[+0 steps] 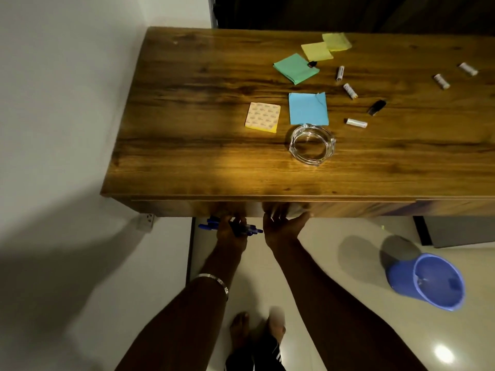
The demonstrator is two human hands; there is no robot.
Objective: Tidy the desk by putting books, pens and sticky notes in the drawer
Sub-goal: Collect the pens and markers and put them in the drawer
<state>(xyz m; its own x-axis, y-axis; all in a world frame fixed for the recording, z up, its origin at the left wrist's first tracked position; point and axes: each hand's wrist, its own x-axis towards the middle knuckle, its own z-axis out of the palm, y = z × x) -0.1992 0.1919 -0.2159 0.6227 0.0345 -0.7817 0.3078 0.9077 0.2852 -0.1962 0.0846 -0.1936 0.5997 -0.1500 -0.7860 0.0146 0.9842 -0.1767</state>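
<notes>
My left hand (232, 231) grips a bundle of blue pens (230, 227) just below the desk's front edge. Beside it, my right hand (282, 223) reaches up under the drawer front (348, 208), its fingers curled against the underside; the fingertips are hidden. On the wooden desk (187, 129) lie sticky note pads: a yellow pad with a printed backing (263, 117), a blue one (308, 108), a green one (296, 68) and two yellow ones (317, 51) (336, 41) at the back.
A clear glass ashtray (312, 144) stands near the blue pad. Several small white tubes (350, 91) and a black cap (376, 107) lie scattered to the right. A blue bucket (428, 281) sits on the floor at the right. A wall socket (146, 220) is at the left.
</notes>
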